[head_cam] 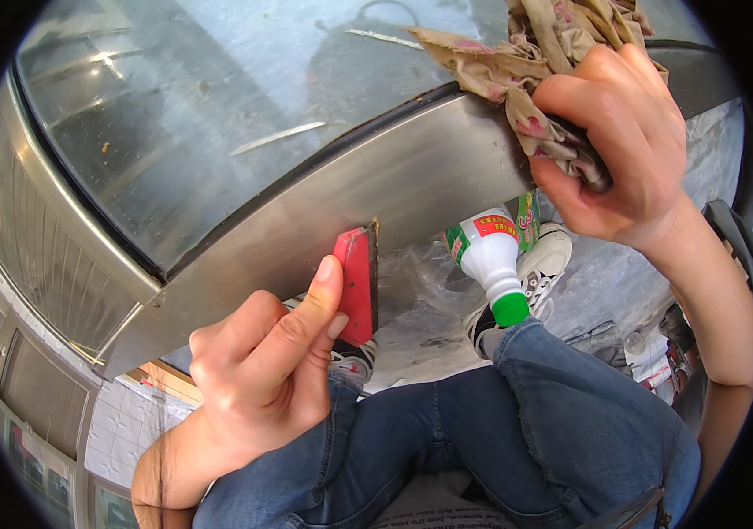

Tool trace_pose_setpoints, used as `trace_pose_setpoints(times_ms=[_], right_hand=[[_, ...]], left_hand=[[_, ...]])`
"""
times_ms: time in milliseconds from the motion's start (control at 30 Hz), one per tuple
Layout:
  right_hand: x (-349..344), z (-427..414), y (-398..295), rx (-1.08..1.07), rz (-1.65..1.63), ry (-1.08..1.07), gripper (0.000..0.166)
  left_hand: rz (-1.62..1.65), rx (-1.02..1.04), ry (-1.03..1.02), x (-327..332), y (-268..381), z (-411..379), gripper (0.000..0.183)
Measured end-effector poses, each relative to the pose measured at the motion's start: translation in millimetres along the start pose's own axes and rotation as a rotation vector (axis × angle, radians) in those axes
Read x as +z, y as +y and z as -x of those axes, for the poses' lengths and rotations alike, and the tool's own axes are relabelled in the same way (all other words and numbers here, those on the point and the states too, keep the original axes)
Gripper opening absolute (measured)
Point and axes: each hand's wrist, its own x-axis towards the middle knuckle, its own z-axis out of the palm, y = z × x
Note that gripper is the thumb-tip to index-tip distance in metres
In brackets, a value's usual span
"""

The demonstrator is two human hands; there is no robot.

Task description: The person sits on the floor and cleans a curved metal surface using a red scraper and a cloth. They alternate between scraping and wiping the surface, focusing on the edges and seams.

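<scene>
My left hand point(270, 364) pinches a red scraper point(355, 291) with a dark straight edge, between thumb and forefinger. The scraper stands close to the brushed metal bottom rail point(323, 205) of a glass door; whether it touches is unclear. Bunched in my right hand point(621, 139) is a beige cloth point(528, 73) with pink patches, lying over the rail and the lower part of the glass pane point(217, 79). Two pale streaks mark the glass. Below the rail, a white plastic bottle point(492, 264) with a green cap leans toward my knee.
My sneakers point(545, 254) are on the grey, stained floor point(409, 357) below the rail. A green-labelled package point(528, 221) is partly hidden behind the bottle. Clear plastic film point(426, 274) lies nearby. At the left are a metal side panel point(52, 218) and white tiles point(118, 430).
</scene>
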Motion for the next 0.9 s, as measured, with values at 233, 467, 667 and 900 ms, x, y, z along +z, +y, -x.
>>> trace_pose_setpoints(times_ms=[233,467,667,900], right_hand=[[-1.3,-0.8,0.8,-0.011,-0.026,0.014,0.045],[-4.1,0.0,4.5,-0.033,-0.041,0.011,0.053],[-14.0,-0.2,11.0,-0.085,0.116,-0.093,0.022],[-0.1,9.5,29.3,-0.072,0.113,0.22,0.024]], left_hand=[[0.025,0.004,0.019,7.5,2.1,-5.0,0.044],[0.047,0.002,0.017,13.1,4.7,-11.7,0.043],[0.046,0.018,0.008,16.8,10.2,-22.3,0.042],[0.03,0.03,-0.014,20.8,19.4,-37.3,0.043]])
